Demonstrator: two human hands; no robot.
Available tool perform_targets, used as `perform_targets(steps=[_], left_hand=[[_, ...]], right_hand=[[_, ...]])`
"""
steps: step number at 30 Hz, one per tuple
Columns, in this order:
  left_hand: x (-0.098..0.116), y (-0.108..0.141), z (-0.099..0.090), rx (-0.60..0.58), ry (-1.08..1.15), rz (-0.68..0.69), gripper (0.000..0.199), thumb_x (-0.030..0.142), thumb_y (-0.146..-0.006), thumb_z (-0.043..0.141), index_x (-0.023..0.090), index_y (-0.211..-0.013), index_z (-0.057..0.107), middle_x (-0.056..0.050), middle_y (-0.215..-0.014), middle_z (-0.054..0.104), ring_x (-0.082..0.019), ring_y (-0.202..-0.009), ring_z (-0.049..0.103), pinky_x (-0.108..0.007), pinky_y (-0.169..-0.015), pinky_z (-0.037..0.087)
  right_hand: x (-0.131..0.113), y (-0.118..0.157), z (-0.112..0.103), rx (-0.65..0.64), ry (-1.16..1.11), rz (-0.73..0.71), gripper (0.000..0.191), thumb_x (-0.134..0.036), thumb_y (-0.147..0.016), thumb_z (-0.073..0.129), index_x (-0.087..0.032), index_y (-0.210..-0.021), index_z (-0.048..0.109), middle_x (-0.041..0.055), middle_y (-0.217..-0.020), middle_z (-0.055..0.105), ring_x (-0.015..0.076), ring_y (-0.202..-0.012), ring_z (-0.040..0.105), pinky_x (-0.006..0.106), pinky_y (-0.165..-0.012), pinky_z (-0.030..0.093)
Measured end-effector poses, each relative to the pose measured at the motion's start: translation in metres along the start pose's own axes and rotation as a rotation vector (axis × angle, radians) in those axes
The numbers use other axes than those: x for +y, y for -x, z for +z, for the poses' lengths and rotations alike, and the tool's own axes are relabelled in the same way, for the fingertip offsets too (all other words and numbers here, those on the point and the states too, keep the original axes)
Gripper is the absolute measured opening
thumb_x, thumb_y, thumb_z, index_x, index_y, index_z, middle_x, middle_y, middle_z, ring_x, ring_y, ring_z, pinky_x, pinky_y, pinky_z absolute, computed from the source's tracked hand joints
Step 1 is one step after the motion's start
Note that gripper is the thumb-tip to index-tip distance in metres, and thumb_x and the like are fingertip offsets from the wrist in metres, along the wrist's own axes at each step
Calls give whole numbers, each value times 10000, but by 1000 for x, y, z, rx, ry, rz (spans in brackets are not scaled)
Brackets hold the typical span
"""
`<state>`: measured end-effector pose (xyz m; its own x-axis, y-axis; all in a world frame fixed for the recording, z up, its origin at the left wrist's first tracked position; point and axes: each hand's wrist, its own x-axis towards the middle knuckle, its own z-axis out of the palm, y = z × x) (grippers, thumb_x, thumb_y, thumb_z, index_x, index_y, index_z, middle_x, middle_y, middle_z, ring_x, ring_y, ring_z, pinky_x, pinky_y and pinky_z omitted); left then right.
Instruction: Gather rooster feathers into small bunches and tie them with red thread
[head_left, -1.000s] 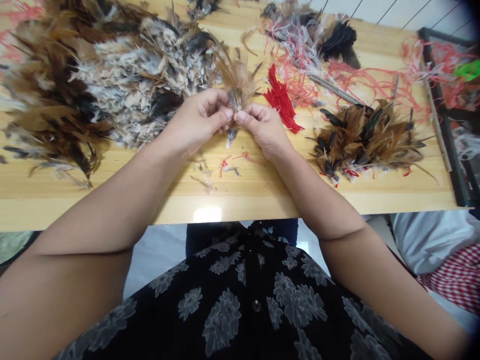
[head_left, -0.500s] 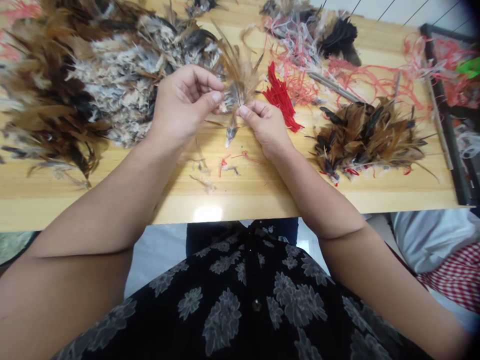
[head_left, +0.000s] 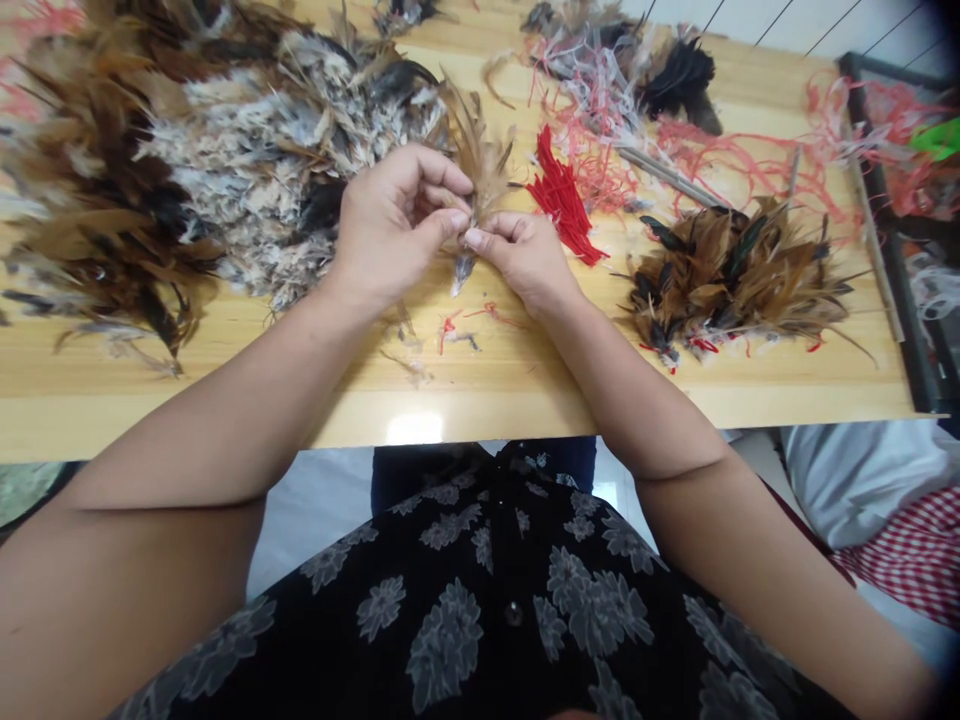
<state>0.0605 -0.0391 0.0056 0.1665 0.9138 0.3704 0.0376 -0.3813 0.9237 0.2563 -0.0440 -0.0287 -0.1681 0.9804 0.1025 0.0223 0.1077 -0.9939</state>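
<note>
Yellow wooden worktop [head_left: 517,400]: left hand [head_left: 394,225] and right hand [head_left: 531,262] pinch one brown feather tuft [head_left: 481,160]; red-tied brown tufts [head_left: 742,275] near right edge appear finished; grey-brown feather heap [head_left: 247,170] toward left edge apparently outstanding.

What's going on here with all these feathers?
Someone is working bare-handed on a small feather bunch over a wooden table. The right hand pinches it near its base; the left hand is right beside it, though whether it grips anything is hard to tell. A large feather pile lies on the left, red strands just beyond the right hand, and a brown feather heap further right.
</note>
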Motion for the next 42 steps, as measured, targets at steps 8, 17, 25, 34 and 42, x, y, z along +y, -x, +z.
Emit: perform_targets(steps=[8,17,25,34,42], left_hand=[[3,-6,-20,91,-256,34,379,324,-912,1083,272,-982,714,9,-897,697,-217,-776,583,-386,-873,516],[39,9,-6,-453,-928,-285,366,185,-827,924,311,-742,591,-49,-773,622,-449,-946,792,-634,-1141,668],[15,2,-29,-241,-654,-65,266,123,-862,862,292,-791,670,6,-734,626,-261,-743,621,-453,-1091,699],[-7,-6,-15,-30,203,-224,439,161,-898,1098,269,-894,672,22,-748,742,-201,-701,801,-336,-734,740],[-9,-5,-14,-56,123,-180,533,299,-914,1169,271,-854,640,-7,-784,751,-218,-737,815,-380,-768,767]], right_hand=[[-3,2,2,97,19,28,556,-600,-1083,1029,-237,-846,682,-39,-839,634,140,-856,598,284,-884,579],[-2,1,-1,168,-63,10,664,-830,-1067,941,-255,-914,648,-17,-880,652,178,-1005,739,288,-917,651],[0,5,-2,196,-44,8,601,-766,-1073,970,-241,-927,714,-27,-860,664,163,-935,707,296,-912,654],[-8,5,4,145,-22,45,601,-699,-998,1075,-244,-866,706,-20,-862,707,177,-961,690,314,-918,619],[-2,5,3,43,41,22,602,-656,-979,1109,-254,-812,694,-28,-814,656,181,-906,633,313,-881,595]])
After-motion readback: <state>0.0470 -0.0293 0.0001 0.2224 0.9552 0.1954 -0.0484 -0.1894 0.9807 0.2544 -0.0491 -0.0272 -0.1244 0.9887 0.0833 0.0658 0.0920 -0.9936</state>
